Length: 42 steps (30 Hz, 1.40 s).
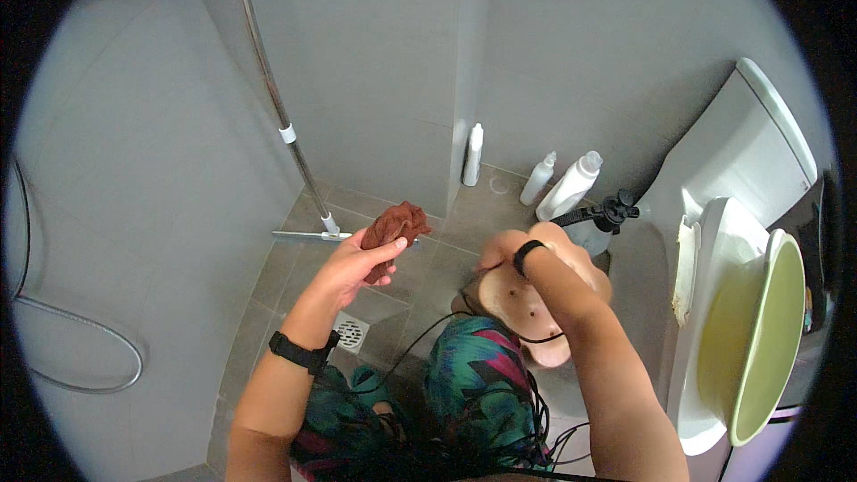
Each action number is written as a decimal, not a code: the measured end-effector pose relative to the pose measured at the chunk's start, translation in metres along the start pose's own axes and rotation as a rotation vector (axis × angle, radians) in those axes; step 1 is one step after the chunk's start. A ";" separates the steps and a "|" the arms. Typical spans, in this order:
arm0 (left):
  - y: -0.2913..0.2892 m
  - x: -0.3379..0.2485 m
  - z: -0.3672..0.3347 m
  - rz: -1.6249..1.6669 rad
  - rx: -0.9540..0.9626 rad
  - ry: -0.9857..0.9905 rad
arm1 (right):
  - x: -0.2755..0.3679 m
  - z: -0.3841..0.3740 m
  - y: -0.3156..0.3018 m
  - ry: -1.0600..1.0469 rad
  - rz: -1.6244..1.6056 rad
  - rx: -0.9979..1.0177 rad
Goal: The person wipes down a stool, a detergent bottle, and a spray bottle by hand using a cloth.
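Note:
My left hand (350, 268) holds a bunched reddish-brown cloth (393, 230), thumb on top and fingers curled beneath. The cloth is raised above the tiled floor. On the right, a pinkish, scalloped plastic stool (511, 299) with small holes in its top stands near my knee. My right hand (504, 248) bends over the stool's far-left rim and grips it; most of its fingertips are hidden. My right forearm crosses over the stool's top.
A squeegee mop (286, 135) leans against the left wall. Several white bottles (569, 186) and a black-topped sprayer (616, 212) stand beyond the stool. At right, a toilet (728, 138) bears a green basin (772, 339). A floor drain (350, 333) and a shower hose (94, 386) lie left.

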<state>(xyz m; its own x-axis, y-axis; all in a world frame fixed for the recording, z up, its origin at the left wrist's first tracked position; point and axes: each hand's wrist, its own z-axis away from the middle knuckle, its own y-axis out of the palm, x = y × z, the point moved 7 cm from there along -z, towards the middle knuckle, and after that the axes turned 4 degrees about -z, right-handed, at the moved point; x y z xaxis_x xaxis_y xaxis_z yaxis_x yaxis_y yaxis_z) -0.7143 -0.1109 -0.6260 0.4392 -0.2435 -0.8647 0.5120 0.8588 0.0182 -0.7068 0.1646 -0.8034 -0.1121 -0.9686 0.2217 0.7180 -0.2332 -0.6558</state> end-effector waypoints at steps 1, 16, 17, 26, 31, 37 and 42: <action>-0.002 0.002 -0.003 0.020 0.035 0.006 | 0.016 -0.011 -0.003 -0.054 0.005 -0.033; -0.008 -0.024 -0.001 0.297 0.071 0.206 | 0.146 0.077 -0.127 -0.515 -0.744 -0.078; -0.004 -0.026 0.000 0.311 0.114 0.226 | 0.151 0.110 -0.133 -0.578 -0.990 -0.032; 0.078 -0.032 0.015 0.407 0.455 0.321 | 0.144 0.197 -0.136 -0.424 -1.139 -0.202; 0.069 -0.002 0.011 0.322 0.224 0.133 | 0.092 0.216 -0.169 -0.390 -1.141 -0.525; 0.061 0.050 -0.028 0.031 0.080 0.018 | 0.070 0.209 -0.174 -0.215 -0.347 -0.957; 0.054 0.121 -0.113 0.004 -0.160 0.107 | 0.142 0.177 -0.072 -0.408 0.300 -0.810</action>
<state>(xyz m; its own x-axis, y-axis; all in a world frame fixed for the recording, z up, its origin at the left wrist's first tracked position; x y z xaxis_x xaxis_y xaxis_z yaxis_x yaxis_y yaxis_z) -0.7169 -0.0427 -0.7861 0.3558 -0.1982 -0.9133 0.3826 0.9225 -0.0512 -0.6533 0.0587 -0.5968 0.3575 -0.9289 0.0970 -0.0335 -0.1166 -0.9926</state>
